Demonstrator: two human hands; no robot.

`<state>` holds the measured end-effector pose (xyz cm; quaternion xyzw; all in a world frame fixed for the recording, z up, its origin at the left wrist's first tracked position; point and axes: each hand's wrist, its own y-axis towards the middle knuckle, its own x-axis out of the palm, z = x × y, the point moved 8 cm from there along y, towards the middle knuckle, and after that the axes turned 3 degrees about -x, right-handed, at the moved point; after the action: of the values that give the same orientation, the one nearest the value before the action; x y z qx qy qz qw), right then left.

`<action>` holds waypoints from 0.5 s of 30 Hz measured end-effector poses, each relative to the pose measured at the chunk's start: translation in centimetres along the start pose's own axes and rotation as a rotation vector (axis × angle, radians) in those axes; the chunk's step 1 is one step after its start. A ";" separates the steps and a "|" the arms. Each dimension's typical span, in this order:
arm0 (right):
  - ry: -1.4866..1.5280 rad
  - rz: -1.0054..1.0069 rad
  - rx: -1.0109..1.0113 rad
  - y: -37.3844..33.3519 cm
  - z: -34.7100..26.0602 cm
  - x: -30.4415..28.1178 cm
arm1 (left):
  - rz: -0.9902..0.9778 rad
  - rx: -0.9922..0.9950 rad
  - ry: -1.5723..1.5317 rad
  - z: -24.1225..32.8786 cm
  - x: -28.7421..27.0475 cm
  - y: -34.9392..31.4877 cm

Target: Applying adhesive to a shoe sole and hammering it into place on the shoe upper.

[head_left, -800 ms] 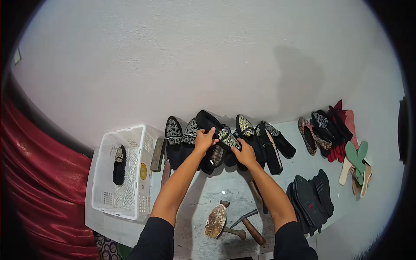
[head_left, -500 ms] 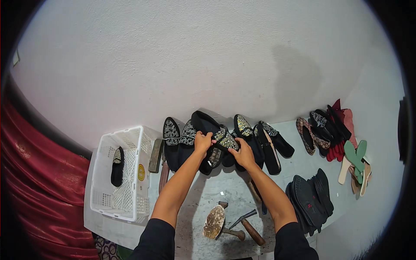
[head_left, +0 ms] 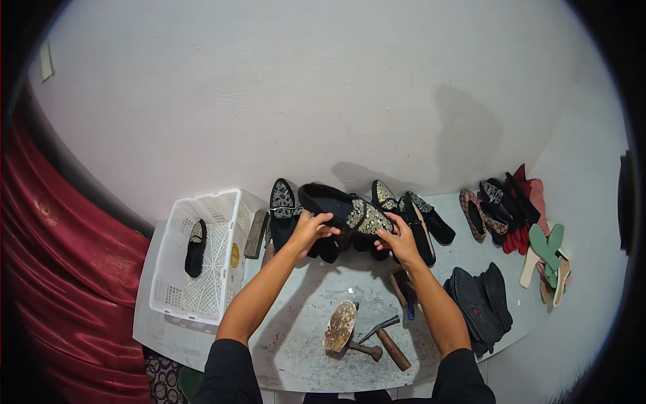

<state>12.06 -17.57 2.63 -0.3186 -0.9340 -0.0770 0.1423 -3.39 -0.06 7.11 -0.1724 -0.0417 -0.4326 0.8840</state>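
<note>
While both hands grip the black embroidered shoe (head_left: pixel 346 214), I keep it level.
Left hand (head_left: pixel 311 229) clasps the heel, right hand (head_left: pixel 398 241) pinches the toe; firm hold above the bench (head_left: pixel 303 316).

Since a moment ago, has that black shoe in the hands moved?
Yes. The black embroidered shoe now lies crosswise, lifted slightly toward the wall above the row of shoes.

The person wears a dark, almost black top with short sleeves that end above the elbows. Both forearms are bare. The left hand (head_left: pixel 311 229) and the right hand (head_left: pixel 402 244) have no gloves.
</note>
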 end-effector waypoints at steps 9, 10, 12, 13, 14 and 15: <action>-0.278 -0.028 -0.037 -6.6 -7.7 2.2 | -0.360 -0.090 -0.336 4.3 -2.0 -9.7; -0.265 -0.034 -0.014 -7.0 -7.7 2.0 | -0.382 -0.093 -0.299 4.5 -1.8 -10.5; -0.264 -0.103 0.028 -8.6 -7.7 2.8 | -0.378 -0.109 -0.178 4.1 -2.1 -12.6; -0.255 -0.112 0.031 -9.2 -7.6 3.3 | -0.374 -0.116 -0.183 4.0 -2.1 -13.6; -0.225 -0.124 0.022 -9.0 -7.1 3.2 | -0.332 -0.119 -0.113 4.0 -2.2 -14.4; -0.194 -0.139 0.015 -9.0 -7.0 3.6 | -0.287 -0.121 -0.044 3.8 -2.5 -15.3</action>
<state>5.32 -24.25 9.93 -0.2580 -0.9637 -0.0484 0.0480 -16.56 -5.60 14.20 -0.2272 -0.0589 -0.5522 0.8000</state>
